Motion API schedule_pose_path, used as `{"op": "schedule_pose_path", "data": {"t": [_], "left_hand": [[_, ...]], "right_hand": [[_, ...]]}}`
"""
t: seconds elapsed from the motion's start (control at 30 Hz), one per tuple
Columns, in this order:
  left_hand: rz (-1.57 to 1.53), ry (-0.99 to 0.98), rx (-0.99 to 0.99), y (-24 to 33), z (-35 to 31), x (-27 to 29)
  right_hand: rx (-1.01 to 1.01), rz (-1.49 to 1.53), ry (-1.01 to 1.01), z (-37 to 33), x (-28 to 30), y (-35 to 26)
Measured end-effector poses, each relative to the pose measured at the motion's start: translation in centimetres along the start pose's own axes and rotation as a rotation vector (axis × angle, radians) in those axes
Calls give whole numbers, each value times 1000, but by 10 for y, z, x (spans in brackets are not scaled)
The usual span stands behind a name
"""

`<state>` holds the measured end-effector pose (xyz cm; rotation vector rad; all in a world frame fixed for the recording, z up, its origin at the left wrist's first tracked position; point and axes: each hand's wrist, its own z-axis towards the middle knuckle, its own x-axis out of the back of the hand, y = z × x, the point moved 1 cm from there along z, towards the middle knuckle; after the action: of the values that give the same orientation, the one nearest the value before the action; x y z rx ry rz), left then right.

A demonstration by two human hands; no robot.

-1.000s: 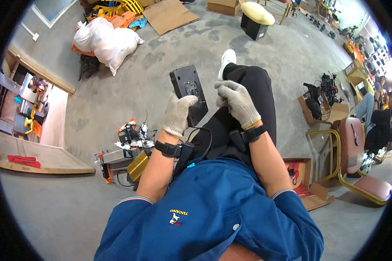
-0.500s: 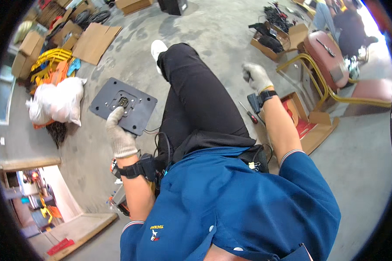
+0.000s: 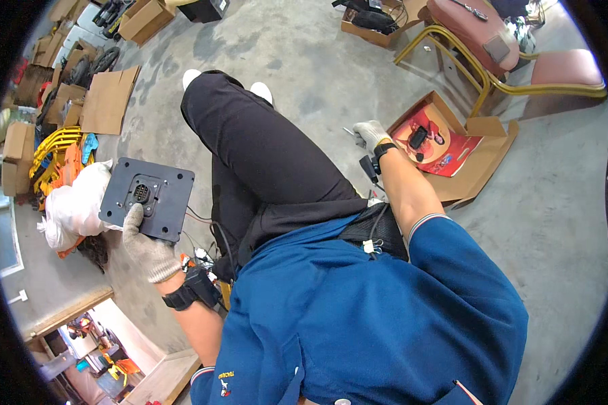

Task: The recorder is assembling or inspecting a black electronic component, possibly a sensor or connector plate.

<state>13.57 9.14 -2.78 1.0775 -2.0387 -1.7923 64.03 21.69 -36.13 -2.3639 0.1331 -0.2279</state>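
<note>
A dark grey square plate (image 3: 123,191) with corner holes and a round multi-pin connector (image 3: 141,193) in its middle is held by its lower edge in my left hand (image 3: 148,250). The gloved thumb lies on the plate's face below the connector, and the fingers behind are hidden. Thin wires run from the plate toward my lap. On the right, my gloved right hand (image 3: 370,136) is closed at floor level beside the open cardboard box. A screwdriver's thin metal shaft (image 3: 348,130) sticks out from its fingers; the handle is covered by the hand.
An open cardboard box (image 3: 483,165) with a red printed sheet and a small black object lies at right. Behind it stands a pink chair (image 3: 483,86) with a gold frame. White bags (image 3: 81,202), cardboard (image 3: 111,101) and yellow parts are piled at left. My crossed legs fill the middle.
The view has shifted to the right. My right hand has come down to where the screwdriver lay on the floor and closed on it. My left hand still holds the plate, now more upright.
</note>
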Motion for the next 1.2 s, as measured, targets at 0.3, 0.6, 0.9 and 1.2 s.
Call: {"op": "schedule_pose_path", "data": {"t": [0.3,0.6,0.9,1.2], "left_hand": [[89,3,-63,5,-14,-1],[31,1,20,4,-9,2],[4,-60,-11,1,-8,2],[-39,-22,20,5,-16,-4]], "right_hand": [[45,190,-118,-8,-18,-18],[74,153,-149,-11,-24,-25],[45,139,-216,-7,-17,-21],[69,157,-180,-18,-20,-28]]}}
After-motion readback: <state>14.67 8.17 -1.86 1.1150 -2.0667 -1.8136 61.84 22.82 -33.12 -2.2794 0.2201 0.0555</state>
